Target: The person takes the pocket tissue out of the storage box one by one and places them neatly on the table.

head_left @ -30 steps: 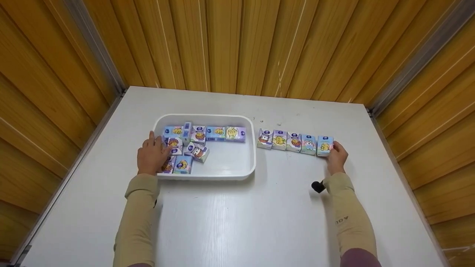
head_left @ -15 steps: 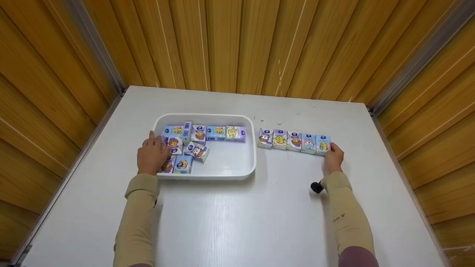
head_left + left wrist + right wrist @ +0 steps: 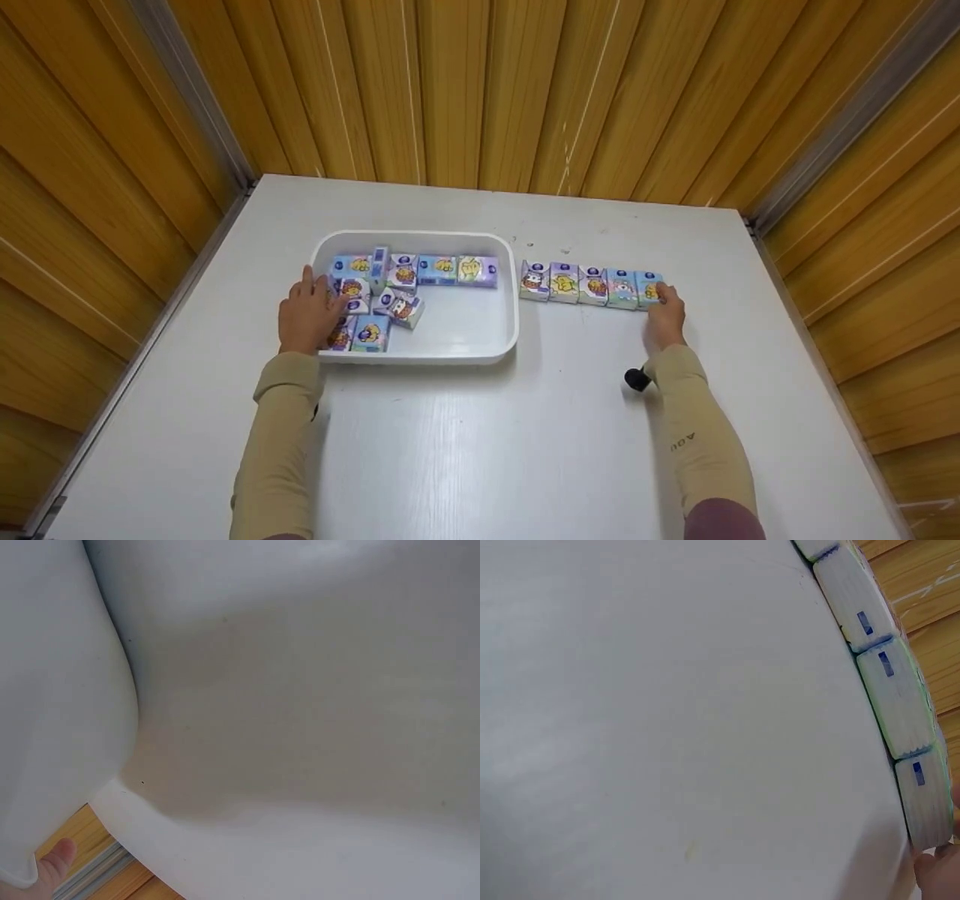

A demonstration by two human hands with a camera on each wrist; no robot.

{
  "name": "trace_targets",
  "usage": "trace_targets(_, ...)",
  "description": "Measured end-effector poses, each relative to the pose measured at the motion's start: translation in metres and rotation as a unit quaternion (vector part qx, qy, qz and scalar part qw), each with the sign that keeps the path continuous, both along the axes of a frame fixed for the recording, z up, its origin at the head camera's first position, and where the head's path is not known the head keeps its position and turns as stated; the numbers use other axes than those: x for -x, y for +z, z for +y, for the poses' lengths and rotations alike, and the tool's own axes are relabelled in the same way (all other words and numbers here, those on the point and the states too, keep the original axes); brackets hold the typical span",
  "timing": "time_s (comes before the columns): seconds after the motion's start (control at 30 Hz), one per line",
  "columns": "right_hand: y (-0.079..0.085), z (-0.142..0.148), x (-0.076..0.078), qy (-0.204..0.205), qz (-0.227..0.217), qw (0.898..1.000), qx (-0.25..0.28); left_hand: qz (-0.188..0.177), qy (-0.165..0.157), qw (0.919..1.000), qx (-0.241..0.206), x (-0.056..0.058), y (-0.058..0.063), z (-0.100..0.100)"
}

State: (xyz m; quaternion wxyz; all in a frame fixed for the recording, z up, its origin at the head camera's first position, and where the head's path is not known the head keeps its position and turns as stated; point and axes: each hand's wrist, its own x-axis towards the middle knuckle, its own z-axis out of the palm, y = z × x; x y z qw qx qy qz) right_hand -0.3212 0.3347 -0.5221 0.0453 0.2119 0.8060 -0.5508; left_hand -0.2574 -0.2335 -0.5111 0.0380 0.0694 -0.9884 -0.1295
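In the head view my left hand (image 3: 306, 316) rests over the left rim of a white tray (image 3: 450, 357), fingers extended. Its thumb (image 3: 64, 853) shows beside the tray edge in the left wrist view; the hand covers part of the packs there. Several small cartoon-printed tissue packs (image 3: 371, 333) lie loosely in the tray, one standing on edge. Right of the tray runs a row of similar packs (image 3: 564, 283). My right hand (image 3: 667, 316) pinches the blue tissue pack (image 3: 646, 289) at the row's right end, which sits against its neighbour.
The white table (image 3: 450, 450) carries everything, with wood-slat walls (image 3: 450, 90) behind and on both sides. A black knob-like piece (image 3: 637, 379) sticks out at the right cuff. The tray's right rim stands close beside the row's first pack.
My right hand has moved left with the blue tissue pack, and the gap between it and the row has gone. The left hand and the tray stay where they were.
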Motion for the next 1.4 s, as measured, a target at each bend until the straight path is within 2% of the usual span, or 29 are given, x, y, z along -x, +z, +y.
trace_targets(0.2,0.007,-0.013,0.007,-0.028,0.071,0.996,-0.05,0.01,-0.006,0.9999,0.005,0.0,0.0,-0.001)
trace_targets(0.3,0.012,-0.024,0.008,-0.046,0.093,0.994,-0.043,0.013,-0.01,0.9998,0.011,-0.001,0.0,-0.001)
trace_targets(0.43,0.02,-0.04,0.008,-0.055,0.1,0.993,-0.03,0.012,-0.01,0.9998,0.009,-0.001,0.0,-0.001)
trace_targets(0.67,0.033,-0.062,0.005,-0.041,0.097,0.994,-0.028,0.016,-0.007,0.9998,0.006,0.0,-0.002,0.0)
trace_targets(0.87,0.041,-0.066,0.005,-0.073,0.083,0.994,0.021,0.012,-0.003,0.9999,0.004,0.001,-0.001,0.0)
trace_targets(1.0,0.041,-0.072,0.007,-0.095,0.068,0.992,0.05,0.003,-0.003,1.0,0.008,0.001,0.0,-0.001)
trace_targets(1.03,0.027,-0.069,0.016,-0.097,0.075,0.991,0.048,0.001,-0.003,1.0,0.009,0.001,0.0,-0.002)
trace_targets(1.1,0.029,-0.077,0.015,-0.091,0.084,0.991,0.058,0.001,-0.005,1.0,0.006,0.001,0.0,-0.002)
trace_targets(1.23,0.037,-0.096,0.009,-0.054,0.11,0.989,0.077,0.004,-0.005,1.0,-0.002,0.001,-0.001,-0.002)
trace_targets(1.27,0.053,-0.107,-0.002,-0.043,0.111,0.989,0.09,0.005,-0.005,1.0,-0.003,0.001,-0.001,-0.002)
trace_targets(1.4,0.059,-0.128,-0.007,-0.009,0.112,0.989,0.098,0.006,-0.003,1.0,-0.001,0.001,-0.002,0.0)
